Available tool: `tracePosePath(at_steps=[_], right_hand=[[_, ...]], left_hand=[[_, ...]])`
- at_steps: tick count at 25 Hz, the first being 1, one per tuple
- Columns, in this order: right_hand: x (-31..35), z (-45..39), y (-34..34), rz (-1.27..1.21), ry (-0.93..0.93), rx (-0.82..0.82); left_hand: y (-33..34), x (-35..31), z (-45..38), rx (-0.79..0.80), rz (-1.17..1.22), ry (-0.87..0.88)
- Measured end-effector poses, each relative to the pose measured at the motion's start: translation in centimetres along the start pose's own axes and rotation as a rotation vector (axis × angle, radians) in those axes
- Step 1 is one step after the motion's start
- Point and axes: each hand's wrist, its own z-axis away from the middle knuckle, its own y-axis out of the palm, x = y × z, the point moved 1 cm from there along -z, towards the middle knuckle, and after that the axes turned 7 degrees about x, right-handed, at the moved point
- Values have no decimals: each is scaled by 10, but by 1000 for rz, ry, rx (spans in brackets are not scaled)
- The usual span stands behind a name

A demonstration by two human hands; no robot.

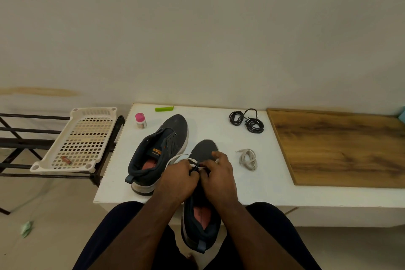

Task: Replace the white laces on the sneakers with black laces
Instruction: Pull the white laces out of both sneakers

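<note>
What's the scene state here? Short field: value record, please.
left hand: pinches white lace at near shoe's eyelets
right hand: pinches lace beside left hand
near shoe: heel overhangs table edge, white lace partly in
far shoe: on table, no lace visible
black laces: coiled, far side of table, untouched
loose white lace: bundled right of near shoe
table: white
other: pink-capped bottle, green clip, wooden board, basket on rack

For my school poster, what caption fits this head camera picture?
Both hands, left hand and right hand, work a white lace on the near sneaker.
</note>
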Motion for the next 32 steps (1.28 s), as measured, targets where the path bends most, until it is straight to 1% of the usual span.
tracePosePath(at_steps=[2,5,6,7,8,10,11,13,16,17,18,19,20,22,23,24,25,27,28,29,30,32], right_hand=[[2,1,0,-52,10,-84],[0,1,-12,-229,132,-282],[-2,1,-14,-237,121,-295],[-3,2,-13,-223,79,-252],[-4,2,-11,-192,38,-176],[-2,1,-5,-71,18,-30],[-1,1,-4,-10,13,0],[0,1,-1,0,7,-25],[-2,0,-8,-211,110,-208],[-3,0,-11,-255,135,-257],[-3,1,-12,-260,126,-267],[-3,1,-12,-240,92,-238],[-4,0,-9,-193,64,-174],[-1,-1,-3,-49,44,-50],[0,-1,0,-8,33,-40],[0,-1,2,-19,22,-66],[1,0,0,-76,33,-123],[-1,1,-7,-226,113,-259],[-3,0,-9,-267,133,-301],[-4,0,-11,-276,126,-302],[-5,0,-10,-264,105,-262],[-5,-2,-5,-172,84,-109]], left_hand=[[-1,0,0,-7,-6,-5],[-1,0,0,-16,-5,-10],[-1,0,1,-15,-4,-9],[-1,0,0,-15,0,-9],[-1,0,0,-14,7,-11],[1,1,0,-12,16,-13],[1,1,0,-12,16,-15],[1,1,0,-15,9,-15],[0,0,0,-21,1,-5],[-1,0,1,-22,3,-3],[-1,0,1,-20,3,-2],[0,0,1,-18,5,-1],[0,0,2,-17,8,0],[1,0,2,-19,11,5],[1,0,2,-23,5,6],[1,0,2,-29,3,3],[1,0,1,-34,7,-2],[0,0,1,-33,13,-9],[1,0,0,-29,10,-8],[1,0,1,-25,7,-4],[1,0,1,-24,7,-2],[1,0,1,-31,14,5]])
